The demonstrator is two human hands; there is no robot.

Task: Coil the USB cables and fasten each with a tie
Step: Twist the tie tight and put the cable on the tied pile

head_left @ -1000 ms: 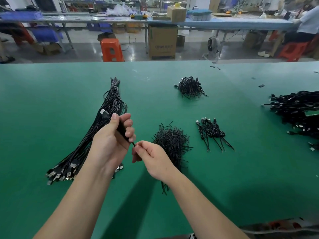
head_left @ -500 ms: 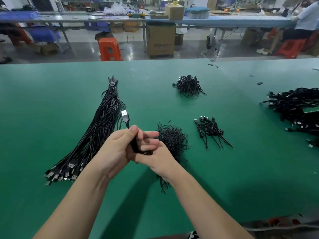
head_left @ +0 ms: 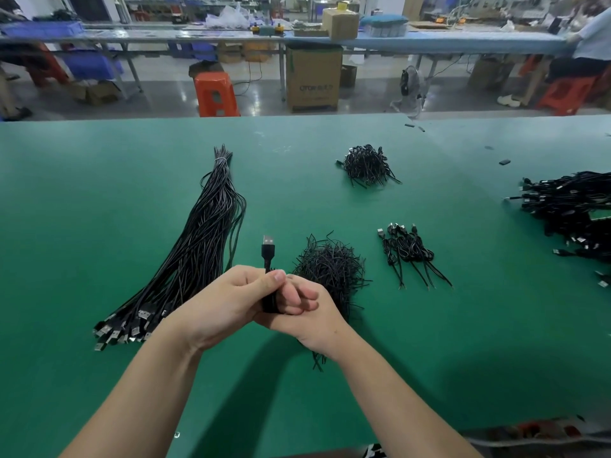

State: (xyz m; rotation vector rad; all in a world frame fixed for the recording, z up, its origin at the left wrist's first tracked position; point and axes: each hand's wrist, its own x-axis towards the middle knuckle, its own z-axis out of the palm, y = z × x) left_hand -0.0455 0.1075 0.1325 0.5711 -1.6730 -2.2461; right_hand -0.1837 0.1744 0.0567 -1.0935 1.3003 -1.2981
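My left hand [head_left: 228, 300] grips a coiled black USB cable [head_left: 268, 256] above the green table [head_left: 99, 193]; its silver plug sticks straight up past my thumb. My right hand [head_left: 302, 314] is pressed against the left from the right, fingers curled round the same coil. The tie itself is hidden between my fingers. A long bundle of uncoiled black USB cables [head_left: 205, 246] lies to the left, plugs toward me. A heap of black twist ties [head_left: 330, 269] sits just behind my right hand.
A small group of coiled, tied cables [head_left: 408, 251] lies right of the ties. Another heap of ties [head_left: 367, 165] sits farther back. A large pile of black cables [head_left: 575, 209] fills the right edge. Beyond the table stand an orange stool [head_left: 216, 94] and a cardboard box [head_left: 314, 77].
My hands came together from apart and now clasp the coil. The cable's plug swung from leaning left to pointing straight up, and the hands shifted slightly right.
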